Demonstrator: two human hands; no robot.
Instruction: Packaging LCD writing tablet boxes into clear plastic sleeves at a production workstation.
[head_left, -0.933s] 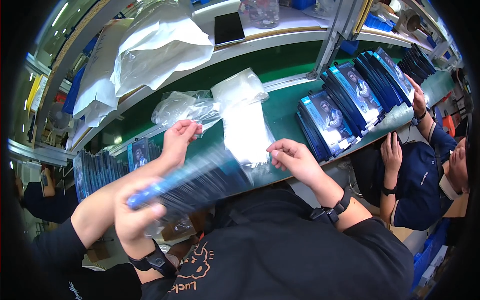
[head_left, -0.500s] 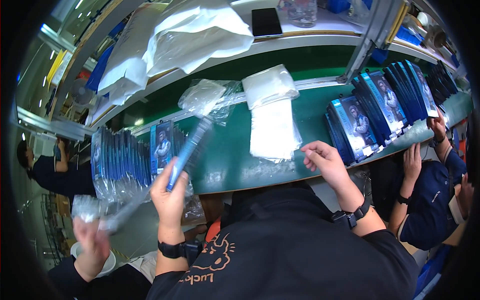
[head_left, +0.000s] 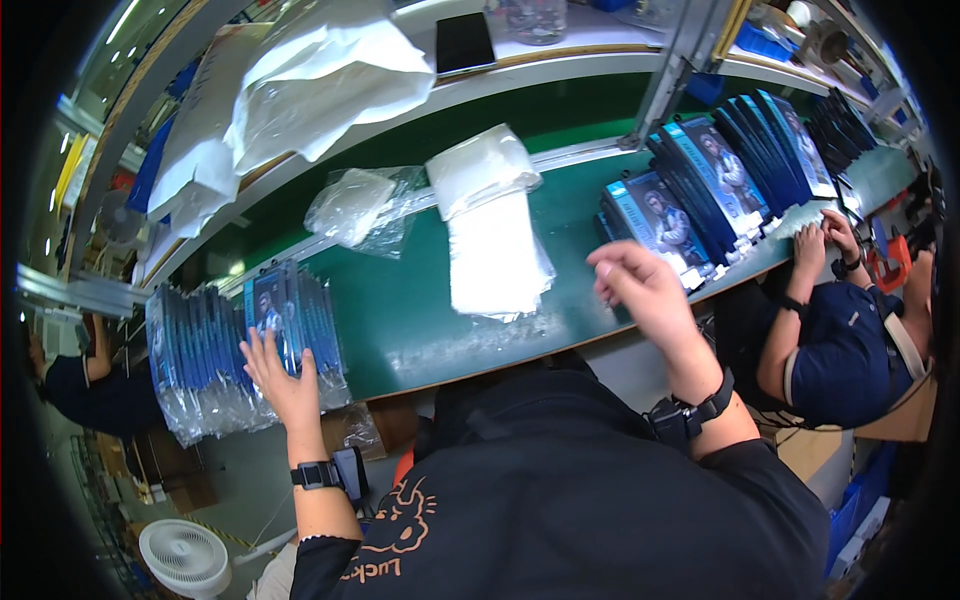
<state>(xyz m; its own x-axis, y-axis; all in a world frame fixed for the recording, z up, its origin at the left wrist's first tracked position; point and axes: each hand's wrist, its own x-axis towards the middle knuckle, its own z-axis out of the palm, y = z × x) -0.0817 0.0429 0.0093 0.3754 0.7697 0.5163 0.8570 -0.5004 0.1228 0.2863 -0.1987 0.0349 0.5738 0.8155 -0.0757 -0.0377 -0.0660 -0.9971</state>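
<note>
My left hand (head_left: 282,378) has its fingers spread against the front of a row of blue flat boxes in clear plastic bags (head_left: 205,340) at the table's left end. The nearest bagged box (head_left: 268,300) stands behind its fingertips. My right hand (head_left: 648,290) hovers over the table's front edge, fingers loosely bent and apart, with nothing visible in it. Just beyond it stand unbagged blue boxes (head_left: 655,215) with a figure printed on the front. Between my hands lies a stack of clear plastic bags (head_left: 497,255), with a crumpled clear bag (head_left: 350,205) to its left.
White paper sacks (head_left: 330,90) hang over the shelf edge above the green table (head_left: 400,335). A black phone (head_left: 465,43) and a clear jar (head_left: 535,20) are on the shelf. A co-worker (head_left: 850,340) sits at right. A white fan (head_left: 185,555) stands lower left.
My left hand has moved left and down to the bagged row, and the blue box it held has left its grip. The other person's hand at lower left is gone from view. The view has shifted.
</note>
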